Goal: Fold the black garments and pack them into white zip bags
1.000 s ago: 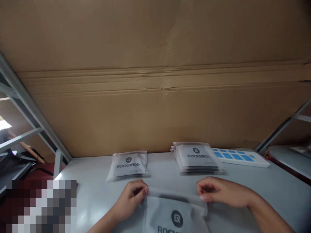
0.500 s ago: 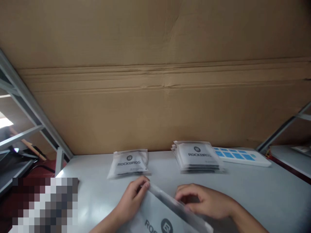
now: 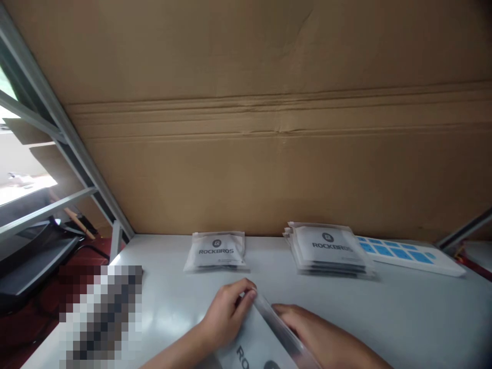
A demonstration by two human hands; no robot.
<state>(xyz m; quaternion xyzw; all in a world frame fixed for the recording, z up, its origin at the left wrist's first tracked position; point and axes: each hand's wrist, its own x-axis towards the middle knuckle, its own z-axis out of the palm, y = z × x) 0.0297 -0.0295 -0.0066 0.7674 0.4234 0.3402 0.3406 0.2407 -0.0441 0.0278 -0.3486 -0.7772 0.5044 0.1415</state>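
A frosted zip bag (image 3: 251,341) printed with a dark round logo and brand lettering lies tilted at the bottom, partly cut off by the frame edge. My left hand (image 3: 230,312) pinches its upper corner between thumb and fingers. Along the bag's right-hand edge, at the clear strip, is my right hand (image 3: 311,330). Its fingers are mostly hidden by the plastic, so whether they are inside the bag or behind it cannot be told. Farther back lie a similar filled bag (image 3: 217,251) on the left and a stack of such bags (image 3: 328,251) on the right.
A white power strip-like item with blue patches (image 3: 411,254) lies right of the stack. The grey tabletop (image 3: 161,292) ends at a tall cardboard wall (image 3: 246,179). Metal frame bars (image 3: 77,146) rise at the left. A pixelated patch covers the lower left.
The camera view has swung left, so the scene sits farther right. My right hand has gone deeper against the bag's edge, hiding its fingers. My left hand keeps its pinch on the corner.
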